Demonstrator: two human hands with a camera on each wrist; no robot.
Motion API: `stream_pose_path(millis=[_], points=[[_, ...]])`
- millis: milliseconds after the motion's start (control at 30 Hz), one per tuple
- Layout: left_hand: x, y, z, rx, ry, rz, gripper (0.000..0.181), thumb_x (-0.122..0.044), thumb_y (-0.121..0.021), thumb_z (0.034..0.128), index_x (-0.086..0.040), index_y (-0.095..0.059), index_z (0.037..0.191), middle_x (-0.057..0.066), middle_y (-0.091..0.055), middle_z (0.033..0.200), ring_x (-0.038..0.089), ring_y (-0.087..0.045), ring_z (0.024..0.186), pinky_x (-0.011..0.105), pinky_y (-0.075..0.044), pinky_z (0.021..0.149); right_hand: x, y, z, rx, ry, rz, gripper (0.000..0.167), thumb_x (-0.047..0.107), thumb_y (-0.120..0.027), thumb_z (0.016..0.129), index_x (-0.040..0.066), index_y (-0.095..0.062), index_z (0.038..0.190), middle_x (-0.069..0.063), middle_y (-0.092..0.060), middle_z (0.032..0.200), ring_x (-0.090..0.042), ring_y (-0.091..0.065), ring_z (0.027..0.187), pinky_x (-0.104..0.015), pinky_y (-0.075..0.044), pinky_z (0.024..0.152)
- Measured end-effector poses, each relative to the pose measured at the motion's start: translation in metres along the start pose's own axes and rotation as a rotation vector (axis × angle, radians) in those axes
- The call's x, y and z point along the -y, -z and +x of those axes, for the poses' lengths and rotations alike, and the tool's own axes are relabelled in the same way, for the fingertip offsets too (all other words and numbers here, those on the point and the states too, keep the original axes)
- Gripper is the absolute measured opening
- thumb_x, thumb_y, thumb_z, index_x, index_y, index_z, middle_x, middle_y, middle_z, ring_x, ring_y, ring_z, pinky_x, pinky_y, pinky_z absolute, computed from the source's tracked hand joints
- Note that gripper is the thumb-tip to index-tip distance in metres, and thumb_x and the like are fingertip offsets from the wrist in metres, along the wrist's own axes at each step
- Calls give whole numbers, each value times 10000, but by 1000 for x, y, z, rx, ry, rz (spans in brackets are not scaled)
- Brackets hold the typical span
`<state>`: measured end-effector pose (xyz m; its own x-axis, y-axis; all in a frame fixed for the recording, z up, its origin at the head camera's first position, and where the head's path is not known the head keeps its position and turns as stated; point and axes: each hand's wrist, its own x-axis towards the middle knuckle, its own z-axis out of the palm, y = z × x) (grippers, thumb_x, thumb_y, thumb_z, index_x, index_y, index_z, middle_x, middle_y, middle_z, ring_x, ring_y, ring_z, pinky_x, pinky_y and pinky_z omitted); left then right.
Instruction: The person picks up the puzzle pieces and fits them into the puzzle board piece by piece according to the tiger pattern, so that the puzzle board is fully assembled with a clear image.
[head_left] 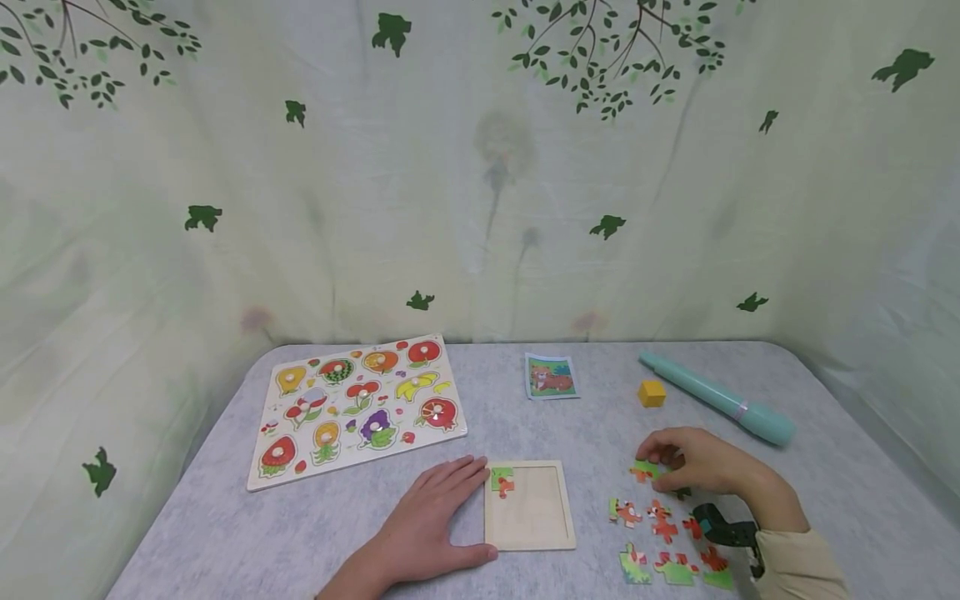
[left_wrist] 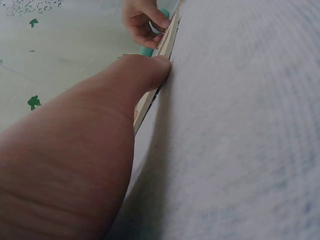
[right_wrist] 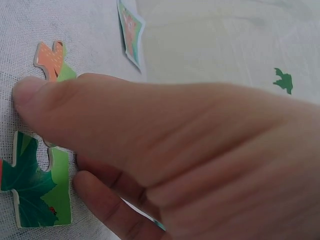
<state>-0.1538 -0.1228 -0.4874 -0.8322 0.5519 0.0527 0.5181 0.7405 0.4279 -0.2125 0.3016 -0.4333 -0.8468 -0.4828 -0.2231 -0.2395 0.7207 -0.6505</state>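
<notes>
Assembly apparently just begun: one corner piece [head_left: 502,481] sits in the tray [head_left: 536,512] beside your spread left hand [head_left: 429,523]; loose pieces [head_left: 663,527] remain outside, your right hand [head_left: 703,461] curving over a green-orange piece [head_left: 642,473], grip unclear

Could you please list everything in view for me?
Table: one, mottled grey, across the foreground
Backdrop: one, pale green, leaf-printed, behind the table
Fruit board: one, white and multicoloured, left rear
Picture card: one, green and brown, rear centre
Block: one, yellow, right rear
Tube: one, teal, right of the block
Tray: one, light wood, front centre
Placed piece: one, green and orange, tray's rear-left corner
Loose pieces: eight visible, mostly red and green, right of the tray
Wrist device: one, black, right wrist
Sleeve: one, cream, right arm
Left hand: one, bare, at the tray's left edge
Right hand: one, bare, at a loose piece
</notes>
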Motion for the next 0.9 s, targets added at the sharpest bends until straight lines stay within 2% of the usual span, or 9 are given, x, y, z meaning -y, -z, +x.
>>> stream_pose_path(millis=[233,667,900], points=[[-1,1,1,14,10,-13,971,-815,-591,842,-210,-433,1585,-74,-386,1647,200,-333,1528,542,-297,1226,0,0,1,-1,-5,5,299,214,-849,854,139,-717,1112,18,-689,1078,-169,-610,979,-243,-554,815],[-2,3,1,22,16,-1,974,-816,-589,842,-202,-438,1582,-62,-395,1644,205,-349,1521,544,-313,1218,0,-1,2,-7,14,2,274,213,-842,860,135,-722,1094,27,-690,1041,-106,-601,910,-237,-545,781],[-2,3,1,26,22,3,976,-815,-589,842,-205,-429,1587,-65,-391,1646,205,-343,1523,546,-308,1219,-1,-1,2,-18,2,-9,305,222,-831,871,126,-736,1145,26,-702,1075,-97,-607,919,-234,-550,788]])
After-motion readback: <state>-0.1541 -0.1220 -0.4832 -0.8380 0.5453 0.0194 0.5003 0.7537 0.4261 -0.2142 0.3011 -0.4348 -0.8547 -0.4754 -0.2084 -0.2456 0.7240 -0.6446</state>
